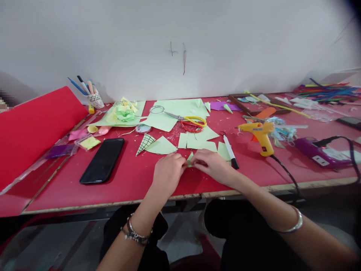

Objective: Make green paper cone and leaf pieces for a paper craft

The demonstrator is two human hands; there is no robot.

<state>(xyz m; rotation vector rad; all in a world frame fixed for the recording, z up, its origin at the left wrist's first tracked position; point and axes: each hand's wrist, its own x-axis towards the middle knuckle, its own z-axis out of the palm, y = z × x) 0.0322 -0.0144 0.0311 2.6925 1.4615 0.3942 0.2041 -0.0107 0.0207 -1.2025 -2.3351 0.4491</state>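
Observation:
Between my fingertips, low over the red table [135, 195], is a small piece of light green paper [190, 159]. My left hand [168, 171] pinches it from the left. On its other side my right hand [211, 165] grips it with thumb and fingers, which partly cover it. Just beyond lie cut green paper pieces [201, 141], a curved-edged green piece [162, 146] and a cone with a black grid pattern [144, 144]. A white marker with a black cap [230, 151] lies right of my right hand. Scissors with red and yellow handles [193, 123] rest farther back.
A black phone [103, 161] lies at left, before a large red board [39, 131]. At right are a yellow glue gun [261, 136] with a cord and a purple power strip [321, 152]. A pen cup [95, 100] and a brown tray [239, 103] stand near the wall.

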